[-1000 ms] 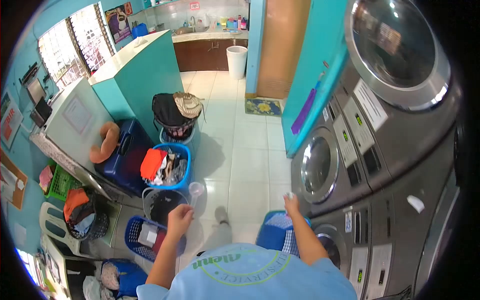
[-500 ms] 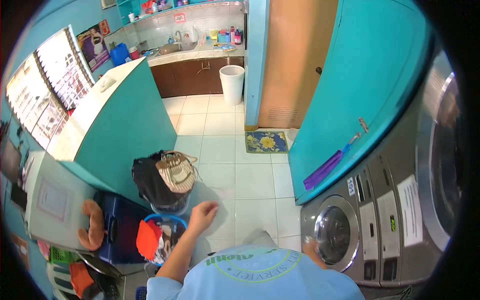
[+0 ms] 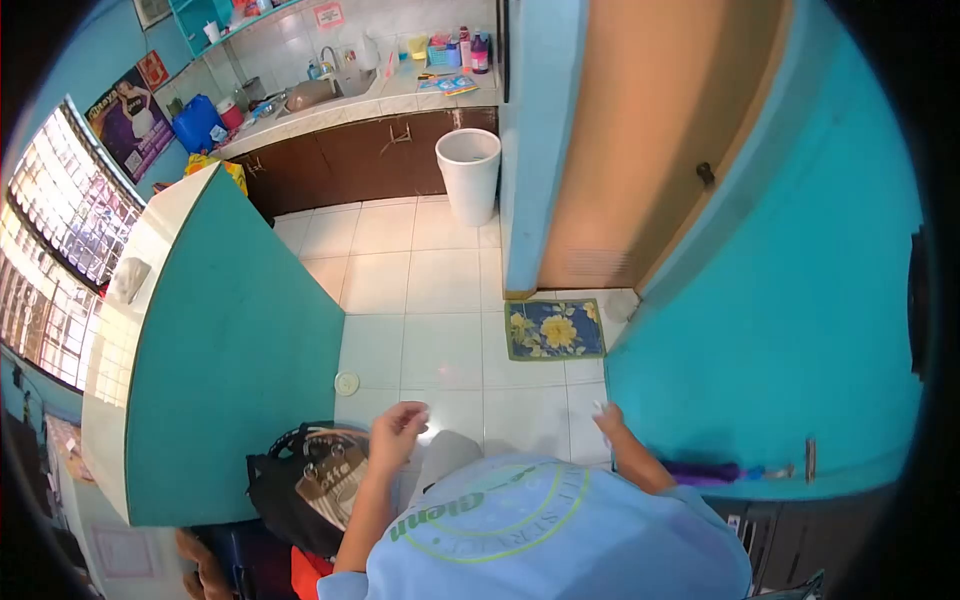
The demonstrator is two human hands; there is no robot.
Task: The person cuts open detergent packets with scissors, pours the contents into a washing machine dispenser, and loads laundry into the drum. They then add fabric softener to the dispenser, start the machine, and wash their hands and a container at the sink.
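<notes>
My left hand (image 3: 398,428) hangs in front of my body with its fingers loosely bent and apart from the thumb, nothing visible in it. Just left of that forearm sits a black bag (image 3: 285,495) with a striped brown and cream bag (image 3: 333,485) on it. My right hand (image 3: 614,422) is lowered at my other side, fingers drawn together. A small whitish thing (image 3: 599,408) shows at its fingertips, too small to name. Beyond that hand lies a floral doormat (image 3: 556,330).
A teal partition (image 3: 225,370) rises on the left, and a teal wall (image 3: 770,330) on the right. Ahead are a brown door (image 3: 650,140), a white bin (image 3: 468,175) and a sink counter (image 3: 400,98). A purple umbrella (image 3: 700,472) hangs low at right.
I have moved forward; the doormat and bin are nearer, and the washers have mostly left view. My right hand has come up and forward from beside the washer door.
</notes>
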